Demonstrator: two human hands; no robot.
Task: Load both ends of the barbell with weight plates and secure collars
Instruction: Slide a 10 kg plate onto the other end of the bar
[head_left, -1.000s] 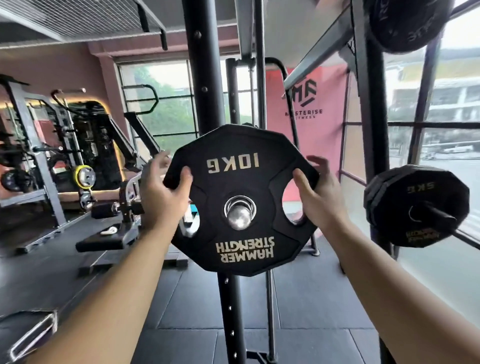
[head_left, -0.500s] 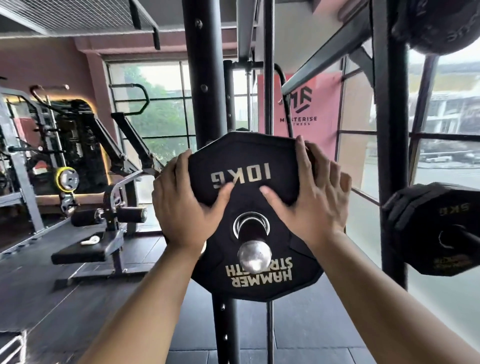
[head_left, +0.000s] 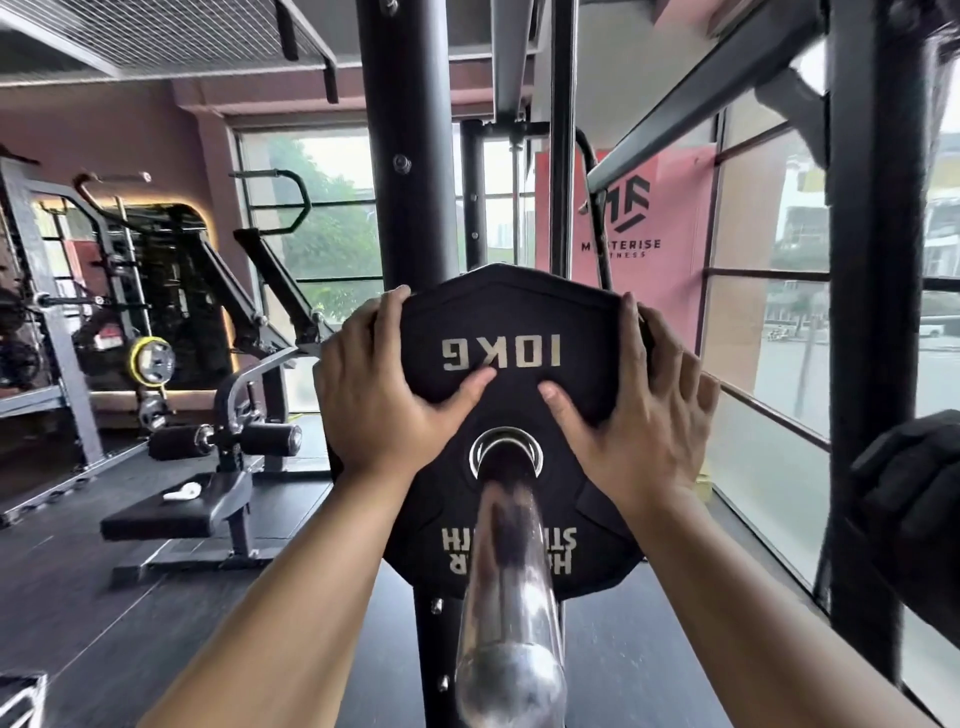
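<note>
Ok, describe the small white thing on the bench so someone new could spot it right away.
Look left of the black upright post to the low padded bench on the dark floor. On its flat black pad lies a small white case, rounded like an earbud case, the only pale item there.

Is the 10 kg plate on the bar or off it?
On. The chrome bar sleeve passes through the centre hole of the 10KG plate.
</note>
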